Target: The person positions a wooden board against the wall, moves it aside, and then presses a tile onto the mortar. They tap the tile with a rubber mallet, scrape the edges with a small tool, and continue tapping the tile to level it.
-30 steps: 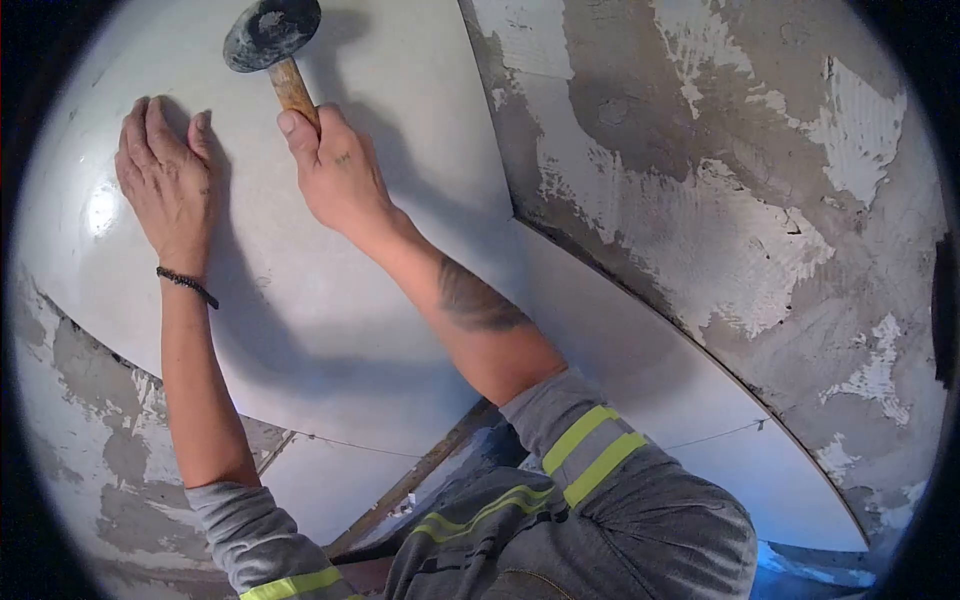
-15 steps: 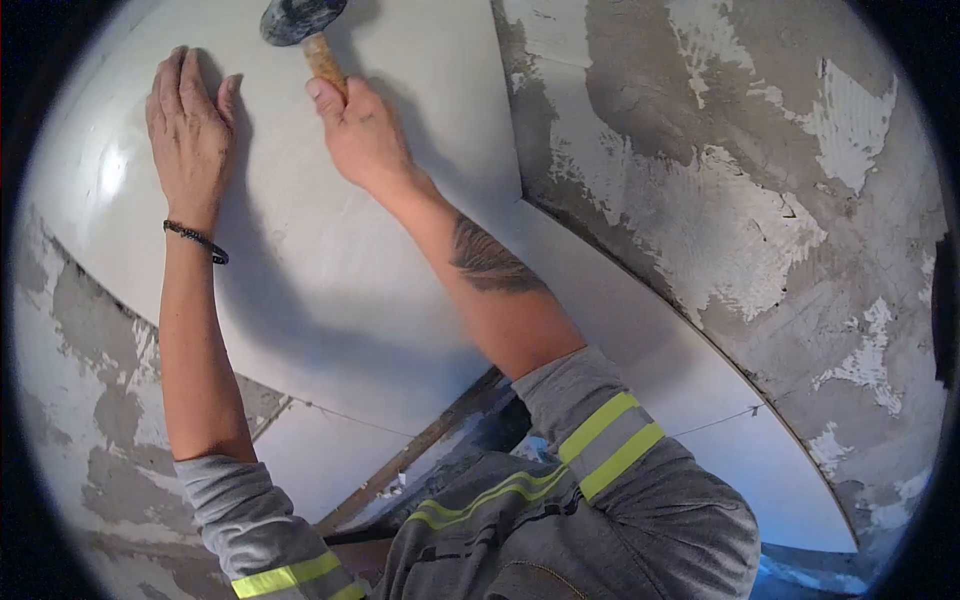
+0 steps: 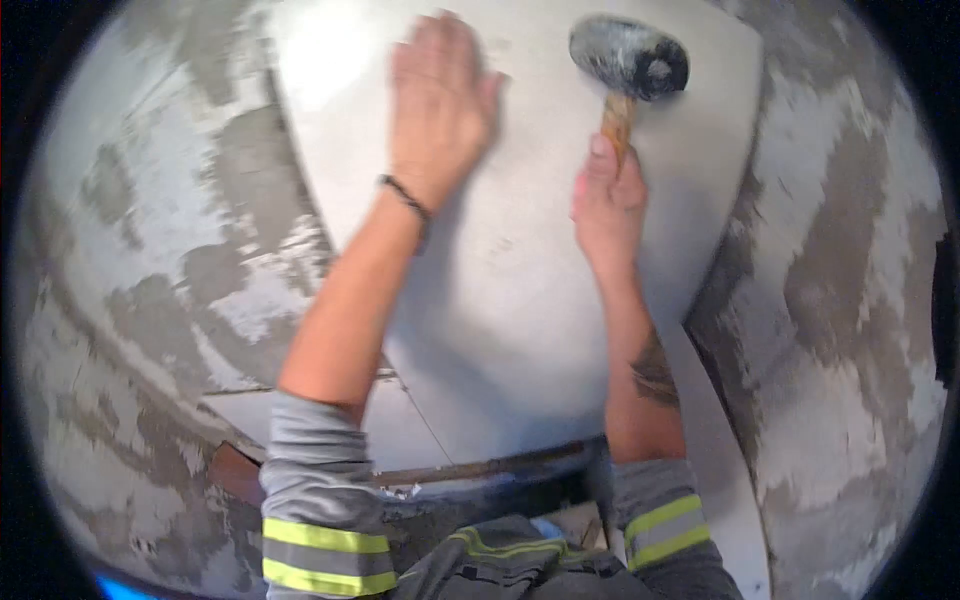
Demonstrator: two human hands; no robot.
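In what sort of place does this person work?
Probably a building or renovation site: rough, patchy grey surfaces, a large pale slab, and a mallet in the person's right hand.

Rough grey surface (image 3: 835, 250), uneven whitish patches (image 3: 805, 430); blue glow (image 3: 120, 589), lower left.

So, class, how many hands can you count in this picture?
2: the left hand, palm-down on the pale panel, and the right hand, gripping the mallet. No others show.

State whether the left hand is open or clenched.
Open. The left hand shows its back, with fingers extended against the white panel and the thumb held out to the side.
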